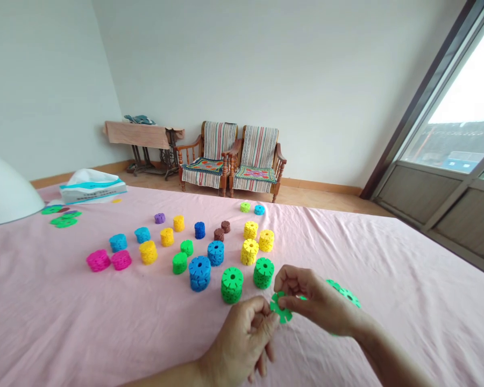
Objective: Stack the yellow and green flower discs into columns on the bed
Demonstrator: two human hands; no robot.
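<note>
A green notched plastic disc (283, 316) is held up above the cloth at the front, right of centre. The fingertips of my right hand (317, 301) pinch its upper part. My left hand (246, 336) has its thumb and finger closed at the disc's lower left edge. Just beyond my hands stand two green stacks of the same discs (231, 285) (263, 273). More loose green discs (349, 297) lie to the right, partly hidden behind my right hand and wrist.
Stacks of blue (199, 274), yellow (249, 252), pink (98, 260) and other coloured discs stand across the pink cloth (153, 322). At the left are a tissue pack (92, 189), loose discs (65, 220) and a white rounded object (10, 188). Two wooden armchairs (258, 156) stand beyond.
</note>
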